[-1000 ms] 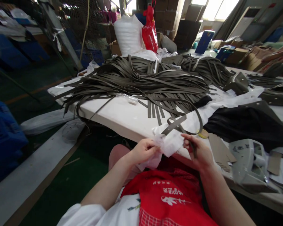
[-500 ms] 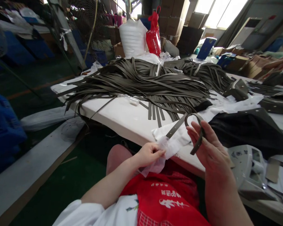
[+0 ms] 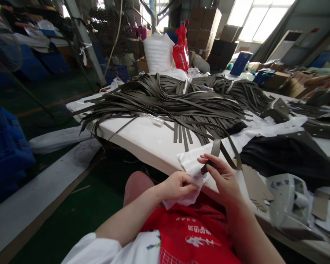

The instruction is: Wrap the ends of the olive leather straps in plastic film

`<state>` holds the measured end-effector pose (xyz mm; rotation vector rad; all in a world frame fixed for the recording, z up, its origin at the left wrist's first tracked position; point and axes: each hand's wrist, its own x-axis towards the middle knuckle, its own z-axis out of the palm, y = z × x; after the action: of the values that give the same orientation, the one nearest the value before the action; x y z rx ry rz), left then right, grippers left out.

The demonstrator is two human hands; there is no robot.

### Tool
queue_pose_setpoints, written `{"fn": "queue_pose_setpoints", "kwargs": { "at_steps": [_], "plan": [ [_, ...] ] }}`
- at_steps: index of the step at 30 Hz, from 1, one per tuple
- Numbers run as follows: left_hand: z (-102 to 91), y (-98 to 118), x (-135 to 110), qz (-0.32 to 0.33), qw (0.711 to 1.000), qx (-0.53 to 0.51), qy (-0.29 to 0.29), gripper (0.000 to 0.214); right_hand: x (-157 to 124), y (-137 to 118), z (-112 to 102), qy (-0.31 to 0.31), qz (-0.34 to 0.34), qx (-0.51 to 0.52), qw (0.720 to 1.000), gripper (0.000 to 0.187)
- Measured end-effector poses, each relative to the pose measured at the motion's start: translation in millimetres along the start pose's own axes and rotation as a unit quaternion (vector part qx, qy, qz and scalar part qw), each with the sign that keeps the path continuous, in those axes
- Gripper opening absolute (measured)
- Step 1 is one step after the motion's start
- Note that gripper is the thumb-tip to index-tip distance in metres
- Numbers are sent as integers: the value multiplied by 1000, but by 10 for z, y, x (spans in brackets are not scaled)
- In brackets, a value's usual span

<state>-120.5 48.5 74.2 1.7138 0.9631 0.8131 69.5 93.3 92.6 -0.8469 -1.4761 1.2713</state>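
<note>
A dark strap point(image 3: 215, 148) pinched in the right hand point(image 3: 222, 176), a filmy plastic sleeve point(image 3: 183, 201) in the left hand point(image 3: 178, 187), at the tabletop's near edge.

From where I stand, the right thumb and fingertips close on the strap's end, right by the sleeve, though I can't tell whether they touch; the left fingers curl tight on the film. The strap's length loops back over the tabletop point(image 3: 143, 135), beside a white cloth point(image 3: 194, 159) at the near edge. Rightward along that edge lie cardboard pieces point(image 3: 254, 185) and a pale plastic device point(image 3: 287, 198), black fabric point(image 3: 280, 156) behind them. Farther in, a heap of straps point(image 3: 165, 93) sprawls to the left edge, a small clear packet point(image 3: 157, 121) before it.
</note>
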Motion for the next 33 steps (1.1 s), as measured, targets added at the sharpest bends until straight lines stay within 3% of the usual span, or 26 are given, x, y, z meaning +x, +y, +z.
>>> {"fn": "queue_pose_setpoints", "kwargs": {
  "at_steps": [6,9,12,14,16,19,24,26,28,30,33],
  "plan": [
    [-38,33,32,21,999,31,11,48,-80,84,50,-79,-84,-158,981,33],
    [-11,18,47,31,998,52,25,50,-88,87,94,-85,-113,-169,975,34],
    [11,15,41,31,995,90,-6,48,-46,53,21,-1,-69,-46,997,34],
    [11,26,34,34,993,105,-34,48,-6,29,-65,77,-45,68,994,31],
    [2,40,40,32,993,106,-28,51,13,23,-116,133,-41,112,984,25],
    [7,54,77,16,996,76,33,56,-29,59,-44,146,-41,33,988,22],
    [81,1,145,2,985,20,171,52,-117,202,197,45,-53,-96,993,24],
    [76,-45,149,-16,975,32,221,50,-107,252,197,86,-54,-82,991,28],
    [33,-78,138,-21,963,62,261,49,-87,290,154,167,-37,-24,985,30],
    [-23,-85,119,-6,961,86,262,46,-76,318,115,203,20,56,977,28],
    [-51,-51,82,18,977,94,192,42,-83,331,120,96,157,194,964,40]
  ]
}}
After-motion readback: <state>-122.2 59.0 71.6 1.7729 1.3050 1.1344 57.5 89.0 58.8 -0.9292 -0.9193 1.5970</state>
